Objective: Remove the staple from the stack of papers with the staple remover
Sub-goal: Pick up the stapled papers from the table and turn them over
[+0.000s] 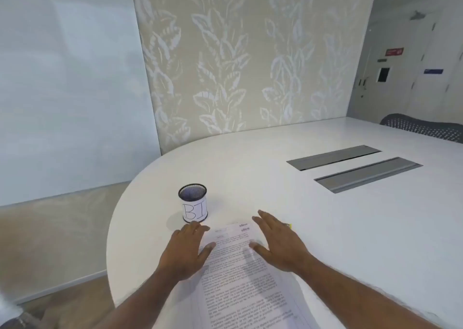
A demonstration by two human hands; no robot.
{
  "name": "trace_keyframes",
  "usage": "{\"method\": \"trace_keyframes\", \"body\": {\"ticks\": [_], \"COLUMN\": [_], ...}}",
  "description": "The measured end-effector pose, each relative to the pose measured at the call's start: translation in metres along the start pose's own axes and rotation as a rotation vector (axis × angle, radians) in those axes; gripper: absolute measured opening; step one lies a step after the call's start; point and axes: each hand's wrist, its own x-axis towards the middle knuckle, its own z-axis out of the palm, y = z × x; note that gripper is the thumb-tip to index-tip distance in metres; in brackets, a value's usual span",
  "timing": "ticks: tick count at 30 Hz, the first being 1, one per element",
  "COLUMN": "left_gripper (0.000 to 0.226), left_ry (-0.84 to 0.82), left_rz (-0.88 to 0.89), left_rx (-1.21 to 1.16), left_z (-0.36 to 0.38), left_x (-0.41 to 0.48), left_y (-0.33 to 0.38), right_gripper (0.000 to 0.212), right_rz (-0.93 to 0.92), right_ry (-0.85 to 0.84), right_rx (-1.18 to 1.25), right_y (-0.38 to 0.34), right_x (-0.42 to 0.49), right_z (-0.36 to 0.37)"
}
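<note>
Your left hand (pixel 185 252) is palm down, fingers straight and close together, thumb splayed to the right. Your right hand (pixel 279 246) mirrors it, thumb out to the left. The left forearm (pixel 140 296) and right forearm (pixel 350 286) are bare and angle inward.

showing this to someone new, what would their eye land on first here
First, the two open hands, left hand and right hand, spread flat over the printed stack of papers at the near edge of the white table. Next, the black mesh cup labelled BI just beyond the left hand, then the leaf-patterned wall panel behind the table.
</note>
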Motion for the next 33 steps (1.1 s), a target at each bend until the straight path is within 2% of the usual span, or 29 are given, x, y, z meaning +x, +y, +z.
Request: {"method": "trace_keyframes", "body": {"ticks": [4,6,8,11,15,19,27,33], "left_gripper": [0.076,0.071,0.062,0.063,0.068,0.071,0.057,0.054], "left_ry": [0.010,0.002,0.012,-0.005,-0.020,-0.038,-0.001,0.128], "left_rz": [-0.082,-0.138,-0.291,-0.592,-0.755,-0.832,-0.873,-0.942], "left_rx": [0.023,0.092,0.117,0.107,-0.049,-0.186,-0.386,-0.696], "left_z": [0.004,0.010,0.012,0.010,0.014,0.014,0.016,0.009], "left_x": [-0.010,-0.014,-0.015,-0.017,-0.017,-0.011,-0.006,0.002], "left_y": [-0.001,-0.003,-0.002,0.004,0.003,0.004,0.011,0.019], "right_gripper": [0.074,0.074,0.078,0.085,0.087,0.090,0.093,0.092], "right_rz": [0.020,0.045,0.092,0.165,0.158,0.150,0.143,0.151], "right_ry": [-0.084,-0.124,-0.158,-0.203,-0.236,-0.196,-0.146,-0.123], "right_rx": [0.093,0.120,0.148,0.210,0.146,0.116,0.106,0.116], "right_y": [-0.007,-0.010,-0.012,-0.017,-0.017,-0.016,-0.015,-0.015], "right_x": [-0.010,-0.013,-0.014,-0.019,-0.027,-0.029,-0.033,-0.033], "right_z": [0.013,0.018,0.021,0.029,0.044,0.052,0.057,0.057]}}
